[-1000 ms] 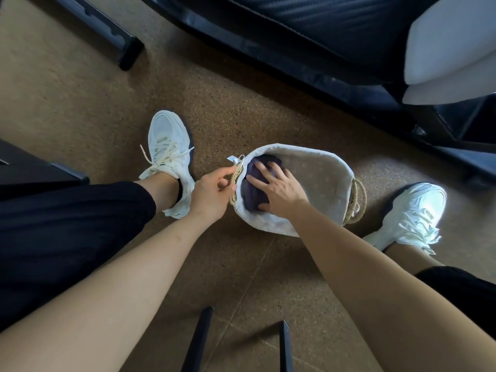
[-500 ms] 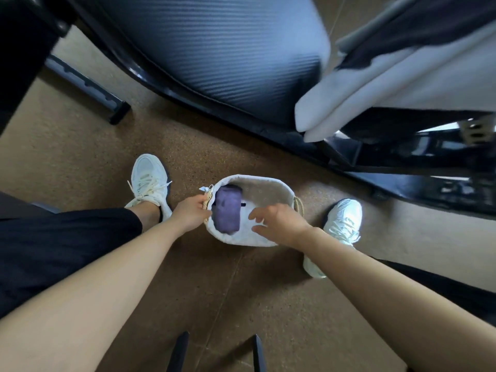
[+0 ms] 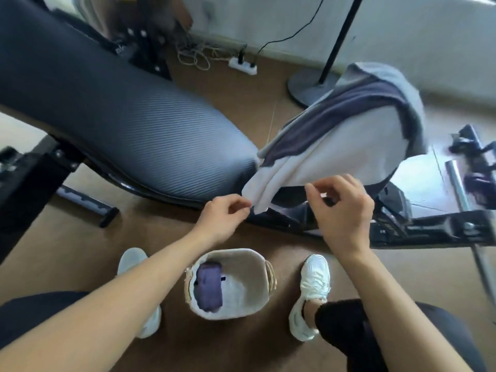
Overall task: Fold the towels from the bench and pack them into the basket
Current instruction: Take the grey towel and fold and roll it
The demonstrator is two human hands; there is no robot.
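While a folded purple towel [image 3: 209, 287] lies in the white woven basket [image 3: 257, 267] at lower centre, left hand [image 3: 224, 220] pinches the draped white towel [image 3: 332, 154], right hand [image 3: 342, 208] fingers apart beside it.

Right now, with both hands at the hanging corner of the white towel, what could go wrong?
1. The purple towel and a grey towel lie on top of the white towel; pulling its corner could drag them off the bench onto the floor.
2. The left hand pinches only the very tip, a hold that may slip.
3. The basket sits between the feet; a falling towel might land beside it, not in it.
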